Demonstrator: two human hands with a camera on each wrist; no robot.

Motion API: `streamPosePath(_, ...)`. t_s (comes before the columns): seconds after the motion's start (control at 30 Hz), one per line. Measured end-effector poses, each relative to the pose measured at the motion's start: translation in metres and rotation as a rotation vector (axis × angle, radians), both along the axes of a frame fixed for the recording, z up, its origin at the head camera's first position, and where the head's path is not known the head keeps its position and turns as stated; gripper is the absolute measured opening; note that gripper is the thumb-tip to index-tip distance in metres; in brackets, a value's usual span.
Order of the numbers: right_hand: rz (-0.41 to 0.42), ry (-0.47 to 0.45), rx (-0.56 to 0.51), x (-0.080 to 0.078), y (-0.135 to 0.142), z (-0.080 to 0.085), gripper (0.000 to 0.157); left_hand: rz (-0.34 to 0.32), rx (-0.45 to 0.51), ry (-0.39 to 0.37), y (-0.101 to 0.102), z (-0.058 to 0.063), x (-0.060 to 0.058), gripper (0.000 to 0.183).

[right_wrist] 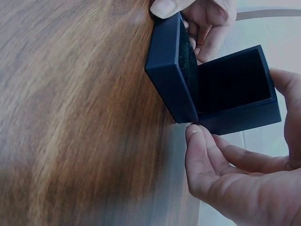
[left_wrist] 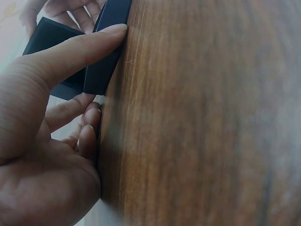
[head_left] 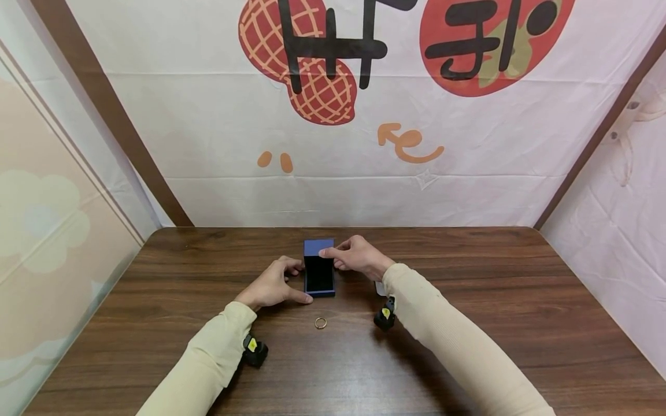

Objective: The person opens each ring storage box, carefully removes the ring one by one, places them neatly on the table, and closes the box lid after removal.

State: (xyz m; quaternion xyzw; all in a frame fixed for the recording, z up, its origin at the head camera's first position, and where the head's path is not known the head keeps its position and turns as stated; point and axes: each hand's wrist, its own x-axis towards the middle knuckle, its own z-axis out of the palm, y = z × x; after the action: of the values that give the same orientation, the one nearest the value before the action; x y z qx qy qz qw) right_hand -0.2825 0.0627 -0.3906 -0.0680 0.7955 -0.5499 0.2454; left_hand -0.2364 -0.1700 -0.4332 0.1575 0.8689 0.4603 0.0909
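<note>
A small blue ring box (head_left: pixel 319 247) stands on the table with its lid raised upright and its black lining showing. My left hand (head_left: pixel 274 284) grips the base, the thumb at its front corner and the fingers along the left side. With the thumb on the lid's top edge and the other fingers low by the hinge, my right hand (head_left: pixel 359 257) holds the box from the right. In the right wrist view the lid (right_wrist: pixel 242 115) stands about square to the base (right_wrist: pixel 164 77). A gold ring (head_left: pixel 320 323) lies on the table in front of the box.
The dark wooden table (head_left: pixel 468 260) reaches back to a printed cloth wall (head_left: pixel 218 196). Part of a small pale object (head_left: pixel 380 288) shows beneath my right wrist. Black wrist cameras hang under both forearms.
</note>
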Motion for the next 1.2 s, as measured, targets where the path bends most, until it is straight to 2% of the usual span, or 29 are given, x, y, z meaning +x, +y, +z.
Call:
streamPosePath(0.27,0.019,0.029,0.017,0.003,0.003,-0.001,0.066,0.006,-0.009,0.001,0.000,-0.001,0.000,0.080)
streamPosePath(0.6,0.035,0.089,0.051,0.007,0.005,-0.002,0.062,0.007,0.000,-0.002,0.000,0.001,0.001,0.081)
streamPosePath(0.8,0.080,0.139,0.064,0.009,0.006,-0.003,0.065,0.008,0.002,-0.009,0.000,0.001,0.001,0.081)
streamPosePath(1.03,0.117,0.196,0.085,0.014,0.006,-0.004,0.062,0.016,-0.006,-0.011,0.000,0.001,0.002,0.082)
streamPosePath(1.2,0.131,0.291,0.124,0.018,0.005,-0.005,0.062,0.013,-0.013,-0.017,0.000,0.002,0.002,0.084)
